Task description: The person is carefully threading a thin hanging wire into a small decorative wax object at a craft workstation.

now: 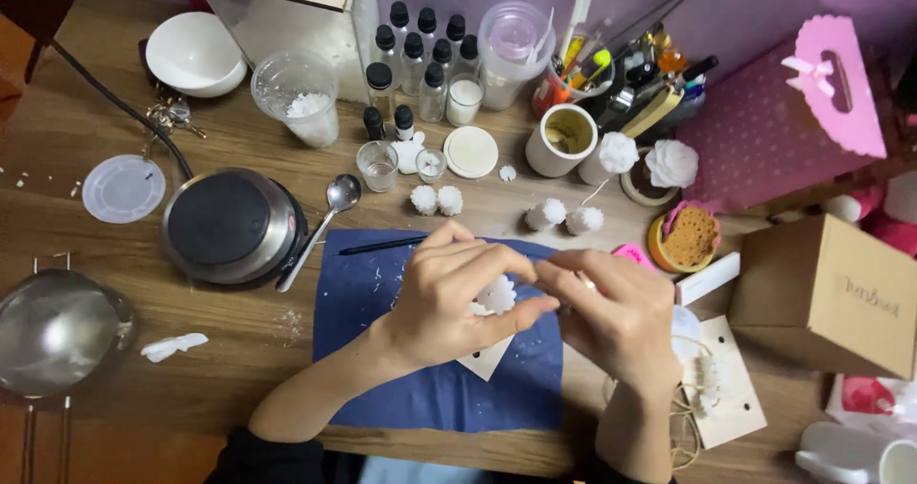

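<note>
Two hands meet over a blue mat [430, 388] on the bench [239, 350]: left hand [449, 298] and right hand [611, 312], grip clamped on a small white wax flower [497, 295]. Beyond the grip, a clear cup [296, 97] holds white flakes; a smaller white mug [562, 140] holds yellowish wax.

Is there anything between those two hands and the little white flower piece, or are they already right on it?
Nothing visible stands between them. The left hand already pinches the white flower-shaped piece in its fingertips, and the right hand meets it from the other side, above the blue mat.
</note>
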